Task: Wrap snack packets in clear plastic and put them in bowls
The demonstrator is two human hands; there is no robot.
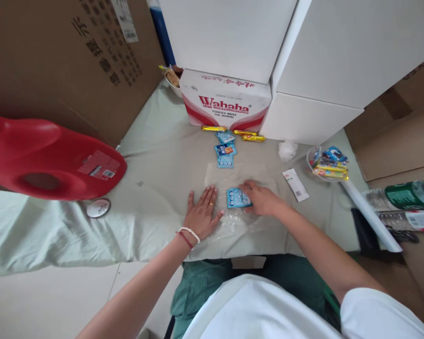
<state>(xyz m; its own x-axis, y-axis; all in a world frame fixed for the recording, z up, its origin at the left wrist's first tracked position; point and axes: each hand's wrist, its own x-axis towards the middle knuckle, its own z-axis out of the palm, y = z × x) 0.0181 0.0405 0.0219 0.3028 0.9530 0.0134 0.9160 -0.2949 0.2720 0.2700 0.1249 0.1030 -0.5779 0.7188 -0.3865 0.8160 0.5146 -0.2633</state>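
Note:
My left hand (202,214) lies flat with its fingers spread, on the left edge of a clear plastic bag (233,226) spread over the cloth. My right hand (259,198) grips the right end of a small blue snack packet (237,197) resting on that bag. Its fingers cover part of the packet. Farther back, several similar blue packets (225,149) lie in an overlapping column. Thin yellow-wrapped sticks (249,135) are by the foot of the white and red Wahaba-type water carton (226,101).
At the left, a big red jug (49,160) lies near a round white lid (98,208). To the right are a crumpled white tissue (287,150), a white packet (295,185) and a clear tub of snacks (327,165). Plastic bottles (406,195) lie beyond the table's right edge.

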